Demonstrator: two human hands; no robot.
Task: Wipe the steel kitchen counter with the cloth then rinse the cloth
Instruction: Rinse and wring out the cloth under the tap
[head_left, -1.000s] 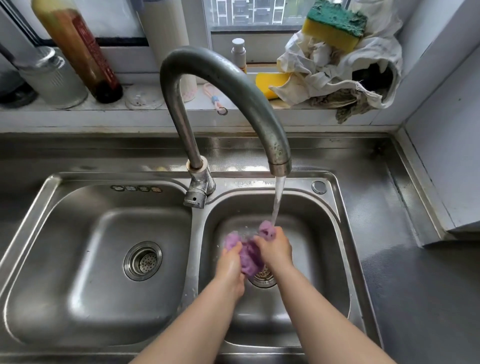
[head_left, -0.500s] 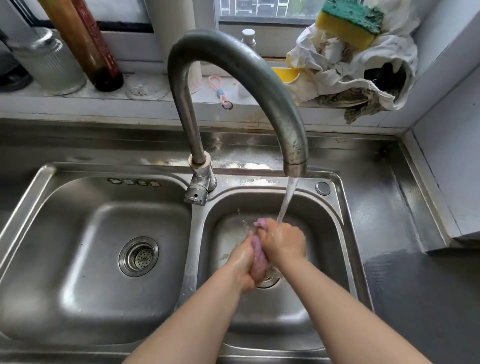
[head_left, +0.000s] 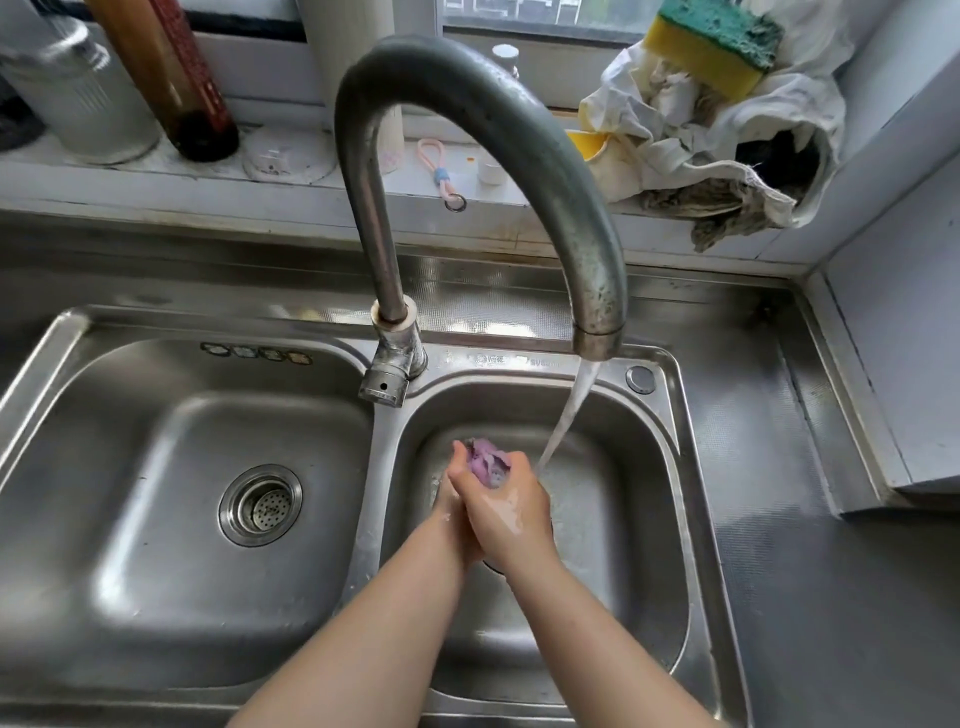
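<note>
**Purple cloth squeezed between both hands in the right basin**

The crumpled purple microfibre cloth (head_left: 487, 461) is held over the right basin of the double stainless-steel sink (head_left: 670, 467), bunched into a wad with no clear long axis; its exposed end points toward 12 o'clock. The right hand (head_left: 506, 506) is clamped over it, fingers curled, the wet back of the hand turned up. The left hand (head_left: 457, 486) is pressed against it from 9 o'clock and mostly hidden; its fingers are seen wrapped round the cloth. Both forearms enter from 6 o'clock and converge. Water from the curved grey steel tap (head_left: 498, 130) falls just at 2 o'clock of the hands. Most of the cloth and the right basin's drain are covered. The textured steel tabletop (head_left: 810, 597) lies at 3 o'clock.
</note>
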